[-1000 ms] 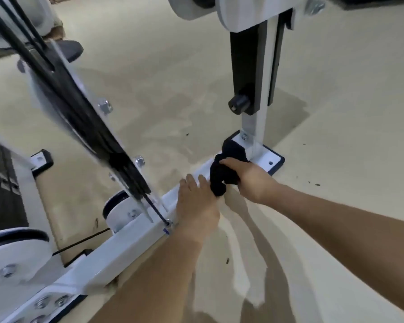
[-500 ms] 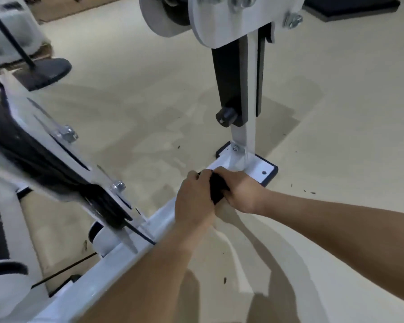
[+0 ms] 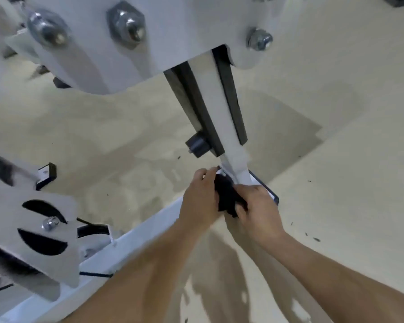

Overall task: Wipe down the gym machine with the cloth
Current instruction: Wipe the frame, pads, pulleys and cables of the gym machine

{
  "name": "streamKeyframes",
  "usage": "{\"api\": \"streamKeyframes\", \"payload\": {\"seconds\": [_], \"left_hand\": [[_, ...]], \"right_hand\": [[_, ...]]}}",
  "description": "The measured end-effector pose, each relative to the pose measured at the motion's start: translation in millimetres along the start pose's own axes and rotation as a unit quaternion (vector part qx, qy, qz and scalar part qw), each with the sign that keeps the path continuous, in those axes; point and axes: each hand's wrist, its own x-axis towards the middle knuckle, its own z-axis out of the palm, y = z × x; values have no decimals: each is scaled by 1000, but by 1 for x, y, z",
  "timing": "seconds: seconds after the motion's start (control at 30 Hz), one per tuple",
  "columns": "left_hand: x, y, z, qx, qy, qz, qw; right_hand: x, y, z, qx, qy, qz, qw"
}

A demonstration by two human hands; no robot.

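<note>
One black cloth (image 3: 226,197) is seen, bunched into a wad just below the centre of the frame. It is pressed against the foot of the white upright post (image 3: 230,145) of the gym machine (image 3: 173,43). Two hands are closed on it. The left hand (image 3: 197,201) is curled round its left side, and the right hand (image 3: 259,212) is clenched round its lower right part, so the cloth is grasped between them. One dark-edged base plate (image 3: 273,196) is partly covered by the right hand. One black knob (image 3: 196,146) is seen on the left side of the post, above the hands. One white beam (image 3: 145,231) runs from the lower left of the frame up to the left hand. Three large nuts (image 3: 126,22) are counted on the white plate (image 3: 84,66) across the top of the frame. One smaller bolt (image 3: 50,223) is set in a slotted grey plate (image 3: 63,259) at the lower left. A beige floor (image 3: 336,148) lies beneath everything.
</note>
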Motion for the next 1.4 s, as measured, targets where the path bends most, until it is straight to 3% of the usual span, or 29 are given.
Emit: {"api": "streamKeyframes", "payload": {"seconds": [0.07, 0.13, 0.3, 0.33, 0.4, 0.47, 0.5, 0.6, 0.67, 0.73, 0.8, 0.87, 0.97, 1.07, 1.13, 1.17, 1.27, 1.33, 1.4], "left_hand": [[14, 9, 2, -65, 51, -76, 994], [17, 12, 7, -77, 58, -99, 990], [9, 18, 5, -184, 93, -171, 964], [11, 21, 2, -227, 131, -209, 942], [20, 34, -7, -374, 221, -291, 852], [26, 48, -10, -477, 229, -346, 775], [27, 56, -8, -481, 199, -361, 774], [10, 74, 4, -421, 87, -361, 828], [-5, 86, 6, -404, 8, -338, 850], [-11, 98, -5, -422, 19, -300, 855], [-10, 109, -25, -453, 108, -273, 841], [-10, 121, -55, -470, 195, -236, 828], [-5, 128, -110, -488, 313, -196, 791], [3, 128, -153, -493, 353, -157, 779], [-2, 128, -162, -453, 322, -147, 819], [-6, 129, -162, -406, 295, -133, 855], [-25, 130, -158, -160, 191, -78, 965], [-39, 135, -164, -28, 154, -25, 987], [-53, 145, -179, 102, 192, 81, 973]], "right_hand": [[-1, 12, -10, 84, 71, 114, 987], [13, 15, -21, 137, 135, 193, 962], [57, -6, -36, 322, 134, 279, 895], [60, -11, -34, 345, 141, 295, 880], [60, -19, -27, 376, 172, 313, 855], [57, -30, -17, 391, 194, 297, 850], [55, -35, -11, 398, 193, 287, 850], [41, -33, -1, 393, 145, 324, 849], [33, -18, 0, 423, 98, 404, 805], [33, -17, -11, 508, 77, 425, 745], [44, -35, -30, 563, 99, 369, 733], [59, -64, -53, 560, 161, 314, 750], [69, -114, -82, 454, 259, 200, 829], [63, -151, -89, 356, 258, 10, 898], [60, -151, -79, 227, 230, -69, 944], [59, -141, -73, 166, 217, -82, 958], [57, -109, -64, 64, 137, -46, 987], [55, -98, -66, 97, 86, 5, 992], [55, -103, -77, 158, 87, 45, 983]]}}
